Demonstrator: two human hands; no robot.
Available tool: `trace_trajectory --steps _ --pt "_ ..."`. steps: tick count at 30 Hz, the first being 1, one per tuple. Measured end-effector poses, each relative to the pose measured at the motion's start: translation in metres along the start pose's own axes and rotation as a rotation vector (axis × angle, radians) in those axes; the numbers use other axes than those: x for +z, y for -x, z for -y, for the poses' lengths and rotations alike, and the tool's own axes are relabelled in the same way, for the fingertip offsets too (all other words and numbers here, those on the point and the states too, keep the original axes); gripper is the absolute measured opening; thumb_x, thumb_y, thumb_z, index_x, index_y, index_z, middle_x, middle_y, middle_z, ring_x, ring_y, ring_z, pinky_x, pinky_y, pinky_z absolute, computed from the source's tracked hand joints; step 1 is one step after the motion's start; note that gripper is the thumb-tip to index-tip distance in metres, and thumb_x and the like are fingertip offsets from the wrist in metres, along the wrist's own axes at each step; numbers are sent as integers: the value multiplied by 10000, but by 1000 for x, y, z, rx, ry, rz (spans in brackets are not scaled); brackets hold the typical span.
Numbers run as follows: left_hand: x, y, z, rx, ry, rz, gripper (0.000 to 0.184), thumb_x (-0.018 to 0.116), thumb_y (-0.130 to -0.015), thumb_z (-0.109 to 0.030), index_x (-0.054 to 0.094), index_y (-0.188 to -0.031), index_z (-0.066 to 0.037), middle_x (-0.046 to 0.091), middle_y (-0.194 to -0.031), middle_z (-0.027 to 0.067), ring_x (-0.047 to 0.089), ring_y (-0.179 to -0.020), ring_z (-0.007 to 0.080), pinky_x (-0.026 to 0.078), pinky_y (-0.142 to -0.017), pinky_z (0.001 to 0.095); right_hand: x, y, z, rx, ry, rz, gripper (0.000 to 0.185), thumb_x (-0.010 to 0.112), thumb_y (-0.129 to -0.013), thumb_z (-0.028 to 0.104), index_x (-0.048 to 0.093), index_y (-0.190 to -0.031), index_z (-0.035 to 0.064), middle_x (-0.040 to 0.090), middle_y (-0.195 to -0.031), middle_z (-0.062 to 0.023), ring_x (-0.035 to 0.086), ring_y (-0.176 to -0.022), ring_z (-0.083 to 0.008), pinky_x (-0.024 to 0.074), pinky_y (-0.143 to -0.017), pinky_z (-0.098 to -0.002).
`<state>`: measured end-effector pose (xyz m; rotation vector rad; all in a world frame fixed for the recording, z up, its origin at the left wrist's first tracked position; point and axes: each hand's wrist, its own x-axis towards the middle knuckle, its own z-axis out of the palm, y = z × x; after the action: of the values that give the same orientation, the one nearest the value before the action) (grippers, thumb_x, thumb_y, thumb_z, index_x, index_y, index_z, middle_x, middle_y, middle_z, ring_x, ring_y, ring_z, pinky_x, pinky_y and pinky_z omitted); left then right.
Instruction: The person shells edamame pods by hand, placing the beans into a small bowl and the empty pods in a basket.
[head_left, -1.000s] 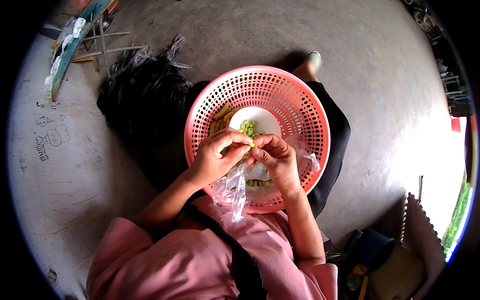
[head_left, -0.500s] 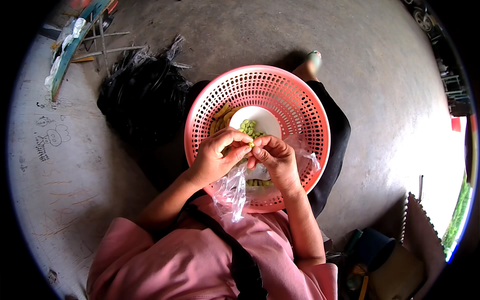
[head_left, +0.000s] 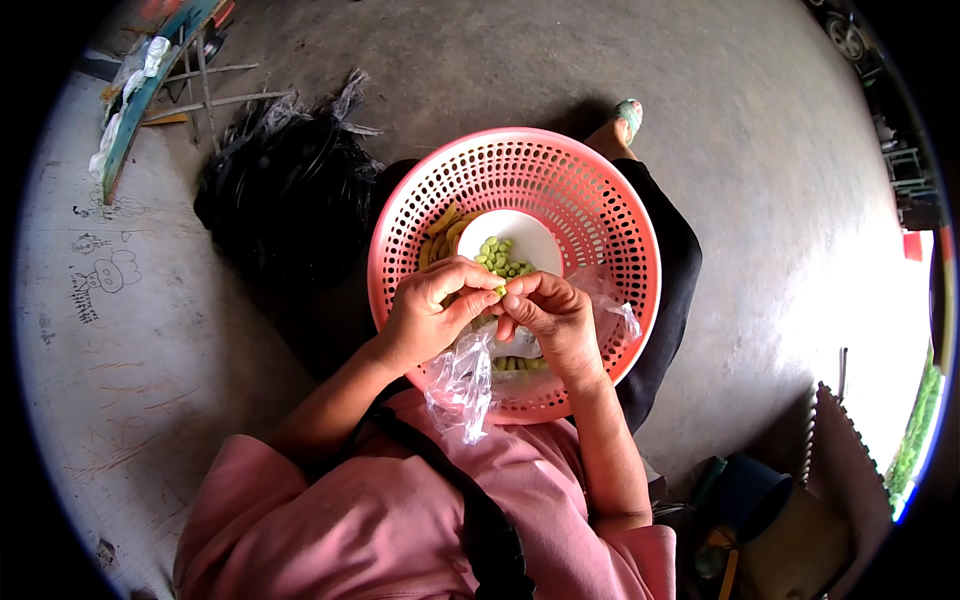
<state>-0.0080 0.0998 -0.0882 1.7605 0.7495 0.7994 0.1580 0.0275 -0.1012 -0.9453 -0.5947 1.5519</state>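
A pink perforated basket (head_left: 610, 190) rests on my lap. Inside it, a white bowl (head_left: 538, 236) holds several green beans (head_left: 497, 254). Over the bowl's near edge, my left hand (head_left: 432, 305) and my right hand (head_left: 553, 318) meet fingertip to fingertip, both pinching one small green bean (head_left: 501, 290). Yellowish pods (head_left: 440, 236) lie left of the bowl. A clear plastic bag (head_left: 462, 385) hangs over the basket's near rim, with more green pods (head_left: 518, 363) beside it, partly hidden by my hands.
A black stringy bundle (head_left: 290, 195) lies on the floor left of the basket. My foot (head_left: 622, 125) shows beyond the basket. At the lower right stands a dark blue container (head_left: 752, 497) among other items. A teal board (head_left: 150, 95) leans at the upper left.
My hands stay together over the bowl, with only slight finger movement around the small green bean. The basket has shifted very slightly, and my foot has moved a little.
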Motion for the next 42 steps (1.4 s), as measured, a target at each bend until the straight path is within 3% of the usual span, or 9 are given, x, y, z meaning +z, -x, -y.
trace_trajectory --steps 13,17,22,34,38,42 --pt "0 -1 -2 73 -105 0 137 675 -796 45 640 -917 -8 659 -855 77 663 -773 188 546 -667 277 -2 -1 1 22 -14 7 99 650 -885 64 614 -948 -5 683 -853 -106 642 -653 -130 521 -594 -235" --pt "0 -3 -3 164 -229 24 139 682 -790 38 631 -910 -9 658 -851 79 664 -776 198 544 -665 285 -3 -1 -2 21 26 -19 111 636 -900 107 634 -935 1 678 -818 -99 630 -609 -154 517 -584 -258" --pt "1 -2 -4 72 -109 -7 135 686 -806 17 632 -928 -8 659 -857 82 668 -773 179 545 -667 283 -2 -2 -1 42 -56 -31 193 573 -950 173 630 -942 -12 678 -839 -103 631 -627 -161 517 -604 -270" --pt "1 -1 -2 81 -105 -29 148 691 -807 -5 629 -942 -3 657 -876 86 667 -753 151 541 -649 253 2 0 -4 -87 71 -26 132 632 -893 38 615 -1015 -9 669 -885 -47 636 -689 -100 525 -636 -224" --pt "2 1 3 52 -126 -40 147 676 -803 13 631 -942 -4 656 -856 85 661 -729 146 539 -635 252 7 1 -10 -124 273 -93 111 612 -897 4 607 -1005 -18 669 -876 -43 633 -716 -87 540 -655 -215" --pt "3 1 2 79 -182 -59 146 654 -812 25 641 -953 -9 659 -852 94 651 -701 149 535 -623 252 7 1 -10 -97 200 -86 125 618 -897 19 603 -1015 -20 672 -873 -53 631 -712 -89 531 -642 -212"
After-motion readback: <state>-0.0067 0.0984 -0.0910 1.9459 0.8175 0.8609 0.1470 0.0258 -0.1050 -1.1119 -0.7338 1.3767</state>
